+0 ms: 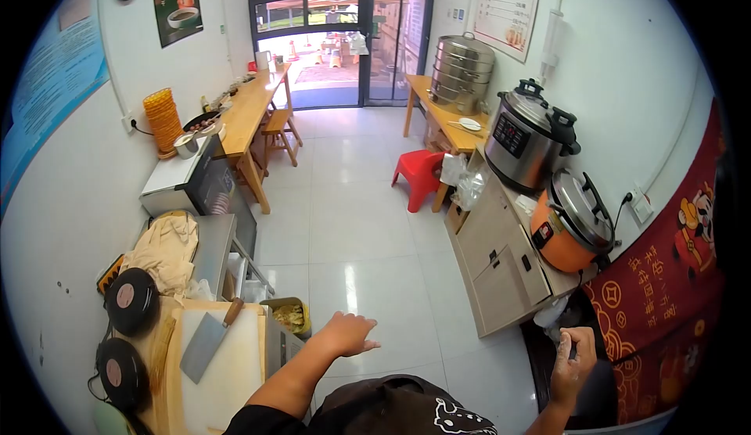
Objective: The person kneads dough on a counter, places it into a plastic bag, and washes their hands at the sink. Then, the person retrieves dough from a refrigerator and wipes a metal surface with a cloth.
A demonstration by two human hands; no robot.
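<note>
My left hand [352, 335] hangs over the floor in front of my dark apron [391, 408]. Its fingers point right, the thumb stands apart from them, and nothing shows in it. My right hand [575, 363] is raised at the lower right, its fingers curled in and marked with white residue; I see no object in them. Behind that hand are a whitish plastic bag [552, 312] and a red printed curtain [657, 302]. To the left of my left hand, a cleaver [205, 346] lies on a white cutting board [235, 364], touched by neither hand.
An orange cooker [559, 235] and a steel pressure cooker [520, 149] stand on the right cabinet [501, 255]. A red stool [418, 177] is beside a table with a stacked steamer [461, 75]. A bin [289, 318] stands left. Glass doors [336, 59] are ahead.
</note>
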